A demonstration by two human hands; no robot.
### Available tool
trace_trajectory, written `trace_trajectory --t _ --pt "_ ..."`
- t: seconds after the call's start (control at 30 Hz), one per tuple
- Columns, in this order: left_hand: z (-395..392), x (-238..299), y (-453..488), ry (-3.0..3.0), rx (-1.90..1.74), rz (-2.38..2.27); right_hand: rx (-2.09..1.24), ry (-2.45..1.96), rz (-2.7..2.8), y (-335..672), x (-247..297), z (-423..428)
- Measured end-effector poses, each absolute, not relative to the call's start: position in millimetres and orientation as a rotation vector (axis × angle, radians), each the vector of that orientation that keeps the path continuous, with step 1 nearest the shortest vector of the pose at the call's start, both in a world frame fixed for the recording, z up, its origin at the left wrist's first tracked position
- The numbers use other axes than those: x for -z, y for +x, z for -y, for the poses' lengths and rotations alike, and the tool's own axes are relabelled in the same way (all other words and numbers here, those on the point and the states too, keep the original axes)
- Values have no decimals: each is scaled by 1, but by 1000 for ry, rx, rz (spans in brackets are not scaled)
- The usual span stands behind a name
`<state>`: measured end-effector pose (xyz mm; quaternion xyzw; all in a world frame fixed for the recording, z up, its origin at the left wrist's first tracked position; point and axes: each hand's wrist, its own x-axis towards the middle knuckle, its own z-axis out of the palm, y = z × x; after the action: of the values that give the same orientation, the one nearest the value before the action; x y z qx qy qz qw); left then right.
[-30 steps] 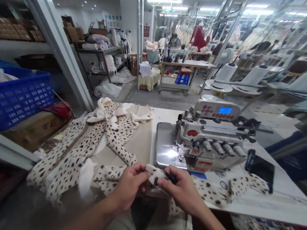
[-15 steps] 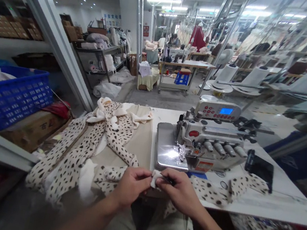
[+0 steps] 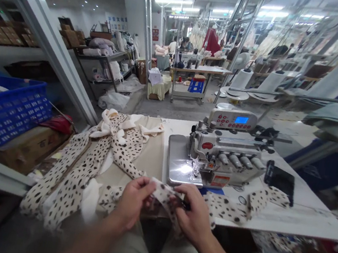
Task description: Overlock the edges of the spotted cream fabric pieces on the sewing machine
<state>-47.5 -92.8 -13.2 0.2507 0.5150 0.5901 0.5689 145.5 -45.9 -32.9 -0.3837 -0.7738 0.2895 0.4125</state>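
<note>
Between my two hands stretches a piece of white fabric with dark spots (image 3: 163,194), slightly blurred, in front of the table's near edge. My left hand (image 3: 132,197) pinches its left end between thumb and fingers. My right hand (image 3: 192,209) is closed on the other end; a small dark tool (image 3: 186,205) also shows in that hand, its kind unclear. Just beyond stands an overlock sewing machine (image 3: 225,152) with a metal plate (image 3: 180,156) and a lit blue display. More spotted fabric pieces (image 3: 128,148) lie heaped left of the machine.
Another spotted strip (image 3: 226,207) lies on the white table (image 3: 308,217) at right, near a black object (image 3: 280,180). A blue basket (image 3: 7,111) stands at left beside a metal post (image 3: 56,44). Thread cones (image 3: 242,80) rise behind the machine.
The fabric, bunched between my fingers before, is now spread out with its spots showing. My hands have moved apart. The view has shifted slightly to the right.
</note>
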Motion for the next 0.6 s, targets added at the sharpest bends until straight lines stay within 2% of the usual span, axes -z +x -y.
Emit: trace_trajectory --t 0.17,0.3,0.47,0.6 --pt "101 11 -90 207 -1682 -1152 -248 -1164 2140 179 77 49" --pt "103 0 -131 51 -1837 -1212 -114 -1354 2273 191 86 45" --pt "96 -21 -151 32 -2015 -1223 -352 -1102 2165 184 73 46" --pt "87 -24 -111 543 -1916 -1416 -806 -828 1886 158 47 53"
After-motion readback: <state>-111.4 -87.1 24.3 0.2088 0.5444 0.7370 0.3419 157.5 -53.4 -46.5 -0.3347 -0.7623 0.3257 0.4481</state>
